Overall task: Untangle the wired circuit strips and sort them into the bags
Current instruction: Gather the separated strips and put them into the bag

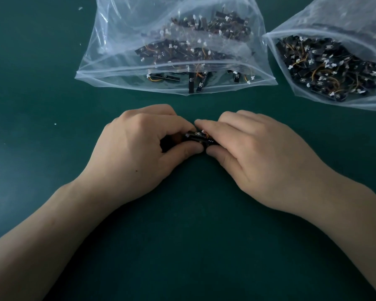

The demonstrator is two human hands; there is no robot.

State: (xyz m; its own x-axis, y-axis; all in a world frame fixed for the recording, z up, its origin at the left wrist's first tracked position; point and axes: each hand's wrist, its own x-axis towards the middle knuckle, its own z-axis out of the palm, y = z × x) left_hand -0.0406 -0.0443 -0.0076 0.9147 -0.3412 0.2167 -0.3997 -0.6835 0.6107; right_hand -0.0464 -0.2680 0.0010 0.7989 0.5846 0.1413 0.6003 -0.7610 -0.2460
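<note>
Both hands meet near the centre of the green tabletop [52,213]. The left hand [139,148] and right hand [254,155] each have their grip clamped on a small cluster of wired circuit strips [199,137], thumbs below and fingers above, probably to pull the tangled wires apart. Two open clear bags lie toward the far edge: the middle bag [117,51] and the right-hand bag [295,88], mouths facing the person for easy dropping. No legible writing is visible.

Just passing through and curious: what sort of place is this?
Probably an electronics sorting bench: a dark green mat, two clear zip bags of small wired circuit strips, and bare hands working a bundle.
</note>
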